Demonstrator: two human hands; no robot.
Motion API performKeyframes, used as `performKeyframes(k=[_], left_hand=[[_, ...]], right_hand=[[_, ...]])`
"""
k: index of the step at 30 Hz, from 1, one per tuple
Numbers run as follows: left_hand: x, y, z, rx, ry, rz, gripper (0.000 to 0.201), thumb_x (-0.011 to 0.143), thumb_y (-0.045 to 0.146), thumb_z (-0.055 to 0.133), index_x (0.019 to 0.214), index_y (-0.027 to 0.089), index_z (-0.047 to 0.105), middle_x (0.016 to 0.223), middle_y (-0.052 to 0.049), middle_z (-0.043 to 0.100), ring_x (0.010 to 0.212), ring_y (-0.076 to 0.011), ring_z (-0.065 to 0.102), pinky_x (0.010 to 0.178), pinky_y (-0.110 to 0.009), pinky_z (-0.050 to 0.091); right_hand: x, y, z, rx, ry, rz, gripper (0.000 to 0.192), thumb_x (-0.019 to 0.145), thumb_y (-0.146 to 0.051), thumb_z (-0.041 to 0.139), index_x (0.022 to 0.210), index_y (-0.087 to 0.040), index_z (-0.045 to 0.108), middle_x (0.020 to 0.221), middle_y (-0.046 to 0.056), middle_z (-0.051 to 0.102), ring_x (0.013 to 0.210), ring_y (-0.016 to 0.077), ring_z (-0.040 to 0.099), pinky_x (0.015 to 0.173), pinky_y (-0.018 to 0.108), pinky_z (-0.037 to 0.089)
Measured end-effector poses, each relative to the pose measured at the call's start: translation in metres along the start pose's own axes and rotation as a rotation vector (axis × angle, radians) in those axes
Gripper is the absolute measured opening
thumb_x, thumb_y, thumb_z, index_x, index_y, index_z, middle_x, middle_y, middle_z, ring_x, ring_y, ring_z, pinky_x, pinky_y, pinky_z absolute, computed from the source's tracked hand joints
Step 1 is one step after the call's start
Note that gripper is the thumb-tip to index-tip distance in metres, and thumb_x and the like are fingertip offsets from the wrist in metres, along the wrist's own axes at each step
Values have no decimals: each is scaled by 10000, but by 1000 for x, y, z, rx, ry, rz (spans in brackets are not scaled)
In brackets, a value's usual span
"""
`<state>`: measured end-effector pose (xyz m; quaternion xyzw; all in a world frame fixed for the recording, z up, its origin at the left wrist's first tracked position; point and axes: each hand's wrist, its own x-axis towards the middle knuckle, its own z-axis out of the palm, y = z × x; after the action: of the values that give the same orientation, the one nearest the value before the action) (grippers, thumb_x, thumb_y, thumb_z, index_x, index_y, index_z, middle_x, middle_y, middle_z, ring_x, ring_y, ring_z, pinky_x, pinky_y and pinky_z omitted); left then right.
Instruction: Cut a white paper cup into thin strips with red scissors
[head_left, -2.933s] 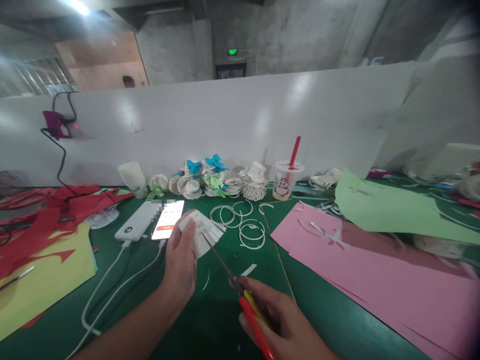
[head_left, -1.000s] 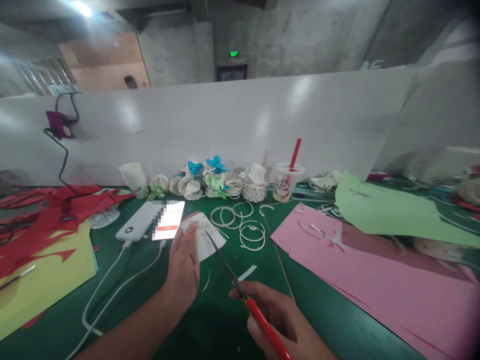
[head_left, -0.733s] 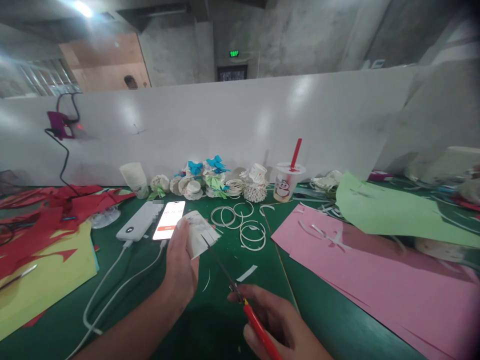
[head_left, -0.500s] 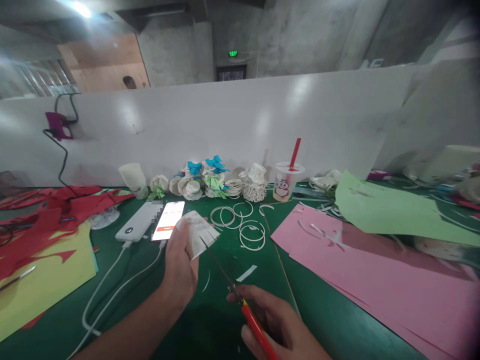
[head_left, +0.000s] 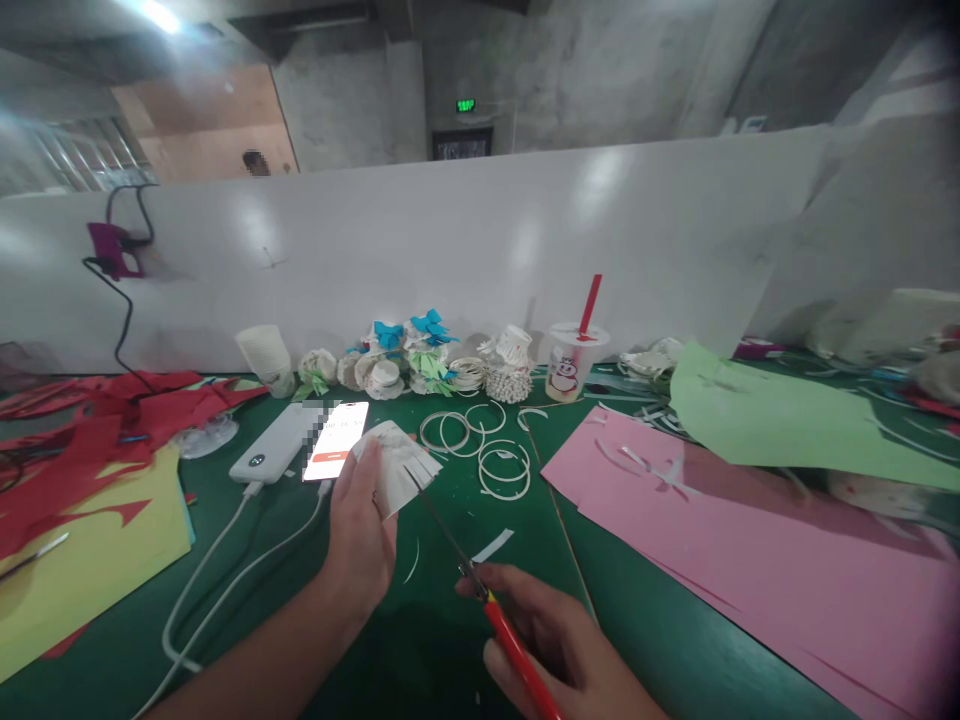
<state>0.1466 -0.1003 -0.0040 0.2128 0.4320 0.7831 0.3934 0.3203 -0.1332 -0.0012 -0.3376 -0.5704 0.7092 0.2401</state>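
My left hand [head_left: 361, 520] is closed around a white paper cup [head_left: 397, 470], which lies tilted with its slit edge facing right. Several cuts run in from that edge, leaving narrow strips. Red-handled scissors [head_left: 517, 650] are in my right hand [head_left: 555, 625], their blades pointing up and left. The blade tips meet the cup's slit edge. Just behind the blades a small white paper strip [head_left: 493, 546] lies on the green table [head_left: 442, 650]. Beyond the cup are several pale paper rings [head_left: 504, 470].
A lit phone [head_left: 336, 440] and a white power bank [head_left: 268, 445] with cables lie left. Paper crafts [head_left: 431, 360], stacked cups [head_left: 266, 355] and a drink cup [head_left: 574, 365] stand along the white partition [head_left: 450, 250]. Pink sheets [head_left: 720, 540] and green paper [head_left: 787, 410] spread right; red scraps [head_left: 112, 440] left.
The scissors have shifted slightly, their tips now a little higher along the cup's slit edge. The left hand keeps nearly the same place with the cup.
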Motion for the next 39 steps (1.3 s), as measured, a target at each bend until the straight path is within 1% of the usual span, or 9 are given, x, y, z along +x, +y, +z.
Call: performKeyframes(k=[3,8,12,17,22,27,30,33,39], left_hand=[[0,-1,-1,3,-2,7,327,781,388,595,1025,172,609,874,-53,692,771,-186,664,747,-317,518],[-1,-1,0,-12,-40,-7,351,781,408,589,1019,151,613,845,-61,695,767,-193,663,750,-320,506],[-1,0,1,-10,-50,-10,359,768,410,603,1013,148,615,843,-61,695,761,-193,661,746,-317,500],[-1,1,0,-6,-55,-9,321,773,389,605,1003,165,614,822,-45,694,741,-182,660,737,-306,499],[0,1,-1,8,-46,5,312,777,375,604,1002,160,617,854,-46,690,727,-168,656,723,-296,505],[1,0,-2,9,-30,19,308,764,364,619,989,153,622,817,-43,687,714,-167,653,700,-295,513],[2,0,-1,6,-42,14,314,755,372,624,973,145,629,814,-50,687,713,-174,652,690,-301,518],[0,-1,-1,12,-58,12,317,755,367,625,979,144,631,818,-56,690,716,-179,653,687,-304,520],[-6,-2,-3,32,-79,-14,358,751,327,642,1066,161,599,889,-67,691,731,-182,658,680,-302,522]], right_hand=[[0,-2,-1,-1,-39,16,435,724,-532,624,993,-191,585,645,-54,397,525,80,319,470,214,249],[0,0,-2,-1,-21,-7,437,727,-516,629,1012,-186,590,689,-36,448,557,84,351,482,206,274],[0,3,-2,19,-21,2,429,732,-512,631,1018,-194,595,651,-51,422,523,77,325,472,204,271],[2,-1,-1,58,-20,31,427,723,-528,638,1014,-217,620,614,-56,401,524,91,362,504,206,340],[4,-3,-3,51,-40,17,391,748,-498,632,973,-179,643,615,-56,371,539,81,297,471,195,249],[4,3,-7,23,-47,-3,381,775,-479,609,1032,-199,632,623,-50,397,548,91,361,487,194,319],[3,2,-6,41,-23,-3,374,755,-496,623,986,-204,648,638,-43,419,570,98,374,506,198,332],[0,-4,-3,14,31,-5,440,684,-523,680,978,-197,644,664,-39,439,563,91,364,505,201,322],[-1,-6,-3,16,8,34,528,682,-593,642,1028,-196,599,606,-62,408,487,66,319,452,189,279]])
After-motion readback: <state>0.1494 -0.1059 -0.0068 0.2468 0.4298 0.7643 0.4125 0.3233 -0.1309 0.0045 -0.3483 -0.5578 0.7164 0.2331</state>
